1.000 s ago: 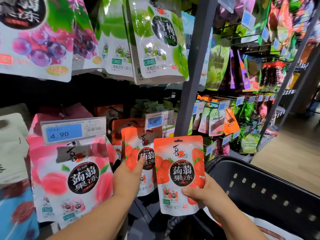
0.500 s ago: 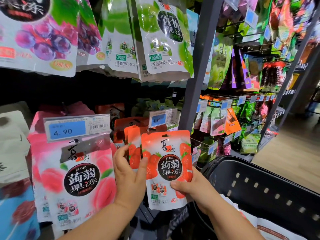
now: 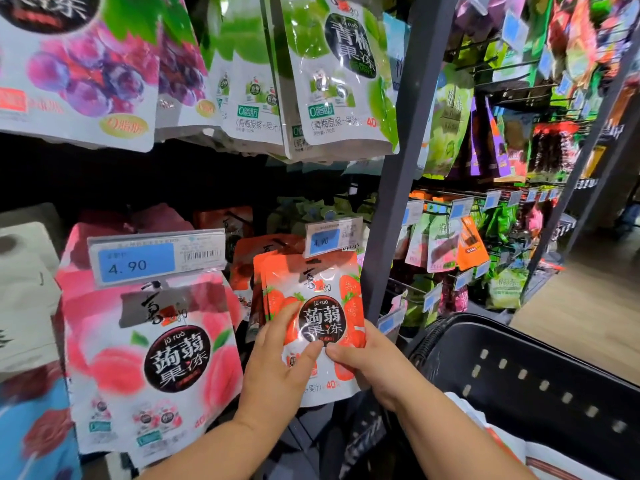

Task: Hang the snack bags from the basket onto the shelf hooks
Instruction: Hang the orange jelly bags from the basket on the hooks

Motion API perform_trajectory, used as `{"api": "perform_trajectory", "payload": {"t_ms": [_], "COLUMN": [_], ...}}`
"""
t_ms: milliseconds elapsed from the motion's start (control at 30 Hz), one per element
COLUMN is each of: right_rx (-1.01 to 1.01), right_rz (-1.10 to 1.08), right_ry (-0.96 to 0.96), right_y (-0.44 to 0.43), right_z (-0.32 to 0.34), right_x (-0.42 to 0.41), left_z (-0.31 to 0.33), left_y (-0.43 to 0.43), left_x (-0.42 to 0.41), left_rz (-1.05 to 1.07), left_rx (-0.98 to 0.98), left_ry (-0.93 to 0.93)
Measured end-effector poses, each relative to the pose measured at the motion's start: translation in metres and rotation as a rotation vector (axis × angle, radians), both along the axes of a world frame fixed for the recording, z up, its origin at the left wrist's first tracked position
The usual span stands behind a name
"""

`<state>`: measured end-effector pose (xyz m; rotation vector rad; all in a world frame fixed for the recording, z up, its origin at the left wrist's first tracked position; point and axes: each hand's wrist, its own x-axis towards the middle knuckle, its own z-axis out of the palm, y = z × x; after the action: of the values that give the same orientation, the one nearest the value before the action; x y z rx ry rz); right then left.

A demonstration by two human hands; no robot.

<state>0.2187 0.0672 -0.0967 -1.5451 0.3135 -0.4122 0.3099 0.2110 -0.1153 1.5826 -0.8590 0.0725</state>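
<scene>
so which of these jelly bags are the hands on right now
The orange strawberry bag under the small price tag: the left hand rests on its front and the right hand pinches it. The pink peach bag and green bags hang untouched.

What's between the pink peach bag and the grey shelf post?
Head view: the orange strawberry bag, right hand pinching it, left hand resting on its front; more orange bags hang behind.
</scene>
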Motion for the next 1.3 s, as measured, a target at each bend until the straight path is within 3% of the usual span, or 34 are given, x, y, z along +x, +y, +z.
{"api": "perform_trajectory", "payload": {"t_ms": [433,800,1133,1300], "right_rx": [-0.044,-0.112,-0.448,-0.485], "right_rz": [-0.007,-0.116,-0.373,-0.424], "right_ry": [0.076,0.077,0.354,0.333], "right_y": [-0.003,0.000,-0.002,-0.019], "right_z": [-0.011,-0.025,-0.028,-0.027], "right_x": [0.035,0.039,-0.009,-0.039], "left_z": [0.002,0.000,-0.007,-0.007], "left_y": [-0.011,-0.008,-0.010,-0.019], "left_x": [0.015,0.012,-0.001,-0.008], "left_rz": [0.115,0.217,0.294,0.299], "left_rx": [0.077,0.127,0.216,0.247], "left_ry": [0.058,-0.013,-0.341,-0.624]}}
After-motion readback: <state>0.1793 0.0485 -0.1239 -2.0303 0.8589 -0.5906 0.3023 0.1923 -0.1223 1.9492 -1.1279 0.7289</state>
